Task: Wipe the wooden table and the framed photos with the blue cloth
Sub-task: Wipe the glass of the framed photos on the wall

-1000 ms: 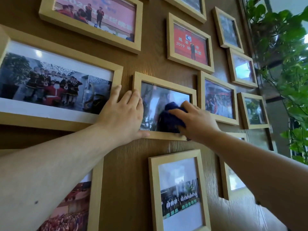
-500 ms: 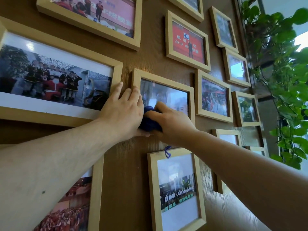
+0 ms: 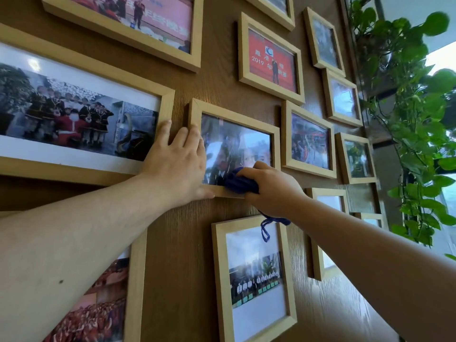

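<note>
Since half a second ago, my right hand [image 3: 272,191] has slid the blue cloth [image 3: 240,182] from beside my left hand [image 3: 176,164] to the lower right of the small framed photo [image 3: 234,144].

Cloth: bunched, mostly hidden under the right fingers [image 3: 254,170], which are clenched around it; pressed on the glass and bottom rail; a loop dangles over the photo frame below [image 3: 254,280].

Left hand: flat, released, holding nothing, bracing the frame's left edge; fingertips touch the large framed photo [image 3: 79,114].

Plant [image 3: 417,114]: right, partly cut off.
</note>
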Tool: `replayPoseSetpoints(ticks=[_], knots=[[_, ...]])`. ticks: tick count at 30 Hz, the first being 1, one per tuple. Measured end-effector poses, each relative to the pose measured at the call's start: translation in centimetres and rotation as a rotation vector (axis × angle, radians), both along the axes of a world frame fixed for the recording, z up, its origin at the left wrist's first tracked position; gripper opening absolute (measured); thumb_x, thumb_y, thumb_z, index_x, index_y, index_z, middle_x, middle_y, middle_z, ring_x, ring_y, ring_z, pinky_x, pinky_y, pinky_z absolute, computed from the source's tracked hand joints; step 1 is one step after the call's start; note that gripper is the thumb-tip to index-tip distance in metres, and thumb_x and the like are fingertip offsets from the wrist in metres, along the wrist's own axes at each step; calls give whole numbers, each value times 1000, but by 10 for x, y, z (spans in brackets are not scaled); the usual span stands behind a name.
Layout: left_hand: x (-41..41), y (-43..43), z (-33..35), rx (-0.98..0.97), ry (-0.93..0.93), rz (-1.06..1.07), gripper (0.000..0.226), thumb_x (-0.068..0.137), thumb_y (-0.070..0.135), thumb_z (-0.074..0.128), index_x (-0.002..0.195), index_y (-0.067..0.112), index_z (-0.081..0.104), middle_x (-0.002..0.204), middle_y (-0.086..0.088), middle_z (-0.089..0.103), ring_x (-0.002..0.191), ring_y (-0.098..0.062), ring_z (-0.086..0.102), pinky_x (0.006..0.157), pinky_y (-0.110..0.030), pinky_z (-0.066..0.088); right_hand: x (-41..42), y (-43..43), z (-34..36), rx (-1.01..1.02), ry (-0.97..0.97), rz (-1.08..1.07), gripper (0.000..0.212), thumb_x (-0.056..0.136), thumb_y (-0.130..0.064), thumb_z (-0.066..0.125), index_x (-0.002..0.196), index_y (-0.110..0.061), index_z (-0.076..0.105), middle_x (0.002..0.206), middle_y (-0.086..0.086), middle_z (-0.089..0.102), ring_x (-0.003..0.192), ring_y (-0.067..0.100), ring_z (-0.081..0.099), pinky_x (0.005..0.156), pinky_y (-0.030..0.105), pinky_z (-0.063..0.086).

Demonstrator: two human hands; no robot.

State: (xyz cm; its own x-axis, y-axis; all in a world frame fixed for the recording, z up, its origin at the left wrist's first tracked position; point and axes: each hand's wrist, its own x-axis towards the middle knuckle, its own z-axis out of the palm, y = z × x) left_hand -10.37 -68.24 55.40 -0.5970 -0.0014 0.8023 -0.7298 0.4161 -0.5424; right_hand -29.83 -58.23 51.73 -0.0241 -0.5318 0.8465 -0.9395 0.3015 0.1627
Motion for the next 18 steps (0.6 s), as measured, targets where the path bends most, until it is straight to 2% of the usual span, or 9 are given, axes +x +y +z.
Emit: replayPoseSetpoints(ticks=[3, 8, 11, 15, 18], knots=[[-1, 0, 0, 0, -2, 16, 114, 70, 82, 39, 143, -3, 15, 153, -26, 15, 140, -38, 18, 113, -61, 14, -15, 7, -4, -36, -13, -72, 35, 80, -39, 53, 114, -43, 44, 87, -12, 46, 64, 8, 46, 47, 21, 26], [-3, 5, -1, 9, 6, 32, 110, 72, 78, 43, 144, 1, 15, 155, -25, 8, 141, -41, 9, 113, -62, 12, -36, 23, -24, -156, -94, -224, 42, 80, -36, 55, 120, -39, 41, 101, -4, 50, 69, 16, 50, 51, 28, 42], [-3, 13, -14, -33, -51, -50, 96, 79, 71, 40, 144, 5, 17, 155, -24, 11, 142, -40, 8, 113, -62, 12, -34, 30, -43, -246, -152, -151, 43, 79, -30, 57, 120, -36, 43, 99, -3, 50, 68, 18, 51, 51, 31, 45], [2, 18, -50, -70, -165, -207, 86, 83, 68, 34, 141, 5, 30, 150, -23, 31, 140, -39, 22, 113, -58, 21, -31, 34, -85, -348, -238, -69, 47, 80, -26, 59, 123, -35, 43, 96, -8, 44, 67, 14, 48, 45, 23, 34], [4, 14, -81, 12, -222, -235, 81, 84, 66, 37, 141, 9, 32, 149, -21, 33, 139, -39, 23, 114, -56, 21, -30, 33, -118, -420, -369, 35, 46, 79, -21, 62, 122, -31, 49, 95, -8, 47, 69, 10, 48, 48, 26, 39]])
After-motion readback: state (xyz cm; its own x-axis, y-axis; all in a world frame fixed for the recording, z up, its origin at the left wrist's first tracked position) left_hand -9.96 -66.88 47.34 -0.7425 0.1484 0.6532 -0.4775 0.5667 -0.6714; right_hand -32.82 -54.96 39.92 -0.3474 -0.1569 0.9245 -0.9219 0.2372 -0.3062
